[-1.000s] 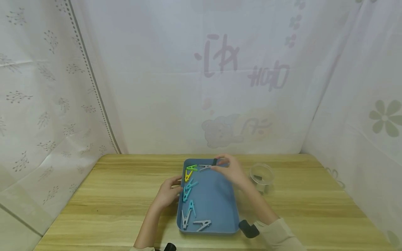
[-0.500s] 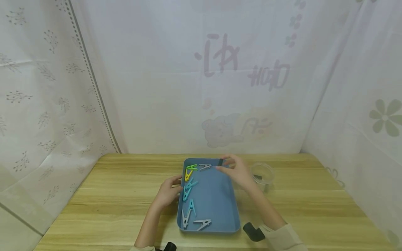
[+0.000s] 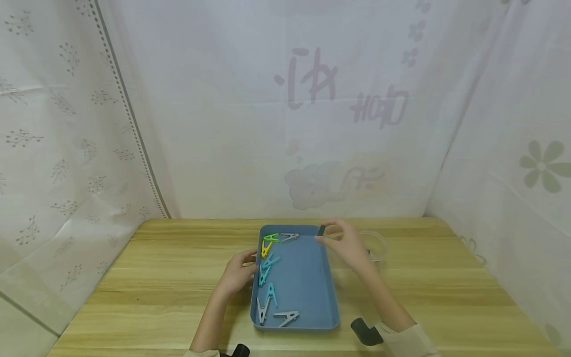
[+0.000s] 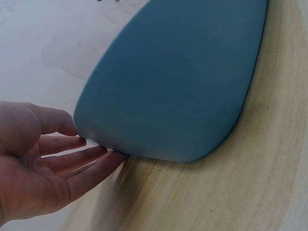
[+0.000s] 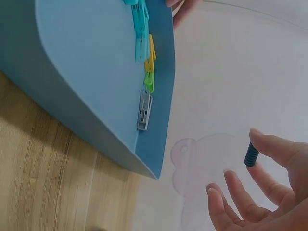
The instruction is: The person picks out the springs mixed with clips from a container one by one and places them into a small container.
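Presently: one blue tray (image 3: 308,292), long axis running up-frame; eight pegs (image 3: 267,270) inside. Right hand (image 3: 345,243) pinches one dark peg (image 3: 321,230) upright; left hand (image 3: 238,272), fingers straight, touches tray's edge.

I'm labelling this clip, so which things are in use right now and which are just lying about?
In use: right hand pinching a small dark clip; left hand touching the blue tray.
Lying about: coloured pegs in the tray; clear jar; table.
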A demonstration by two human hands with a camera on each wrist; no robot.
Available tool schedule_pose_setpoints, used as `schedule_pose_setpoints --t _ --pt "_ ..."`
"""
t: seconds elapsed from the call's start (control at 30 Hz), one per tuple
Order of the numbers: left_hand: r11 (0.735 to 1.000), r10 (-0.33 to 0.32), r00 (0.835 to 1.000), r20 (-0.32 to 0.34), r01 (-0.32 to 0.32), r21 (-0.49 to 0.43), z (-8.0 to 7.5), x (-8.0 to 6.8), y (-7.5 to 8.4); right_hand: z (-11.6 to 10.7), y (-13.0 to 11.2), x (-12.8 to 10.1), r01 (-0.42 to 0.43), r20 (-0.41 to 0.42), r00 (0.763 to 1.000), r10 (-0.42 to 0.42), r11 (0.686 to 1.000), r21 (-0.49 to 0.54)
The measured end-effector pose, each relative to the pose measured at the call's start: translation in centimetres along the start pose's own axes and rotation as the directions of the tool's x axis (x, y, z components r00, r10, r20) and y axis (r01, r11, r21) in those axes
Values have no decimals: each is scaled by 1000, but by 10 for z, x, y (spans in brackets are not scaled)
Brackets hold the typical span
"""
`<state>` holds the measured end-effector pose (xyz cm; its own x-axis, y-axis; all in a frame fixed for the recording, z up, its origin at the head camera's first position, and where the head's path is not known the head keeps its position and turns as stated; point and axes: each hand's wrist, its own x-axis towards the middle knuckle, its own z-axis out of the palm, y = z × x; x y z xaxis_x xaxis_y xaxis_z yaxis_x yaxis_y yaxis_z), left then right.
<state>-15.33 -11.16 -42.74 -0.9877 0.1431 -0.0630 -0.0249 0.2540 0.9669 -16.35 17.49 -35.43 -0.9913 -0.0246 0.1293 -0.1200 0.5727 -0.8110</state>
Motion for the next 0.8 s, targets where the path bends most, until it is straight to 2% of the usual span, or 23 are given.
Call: schedule_pose_setpoints --t 0.6,0.8 --pt "1000 5 1000 3 -5 -7 -1 0 1 -20 7 -9 -32 -18 999 32 999 -3" --pt "1000 7 1000 10 -6 -10 -1 -1 1 -27 8 -14 -29 -55 998 25 998 -57"
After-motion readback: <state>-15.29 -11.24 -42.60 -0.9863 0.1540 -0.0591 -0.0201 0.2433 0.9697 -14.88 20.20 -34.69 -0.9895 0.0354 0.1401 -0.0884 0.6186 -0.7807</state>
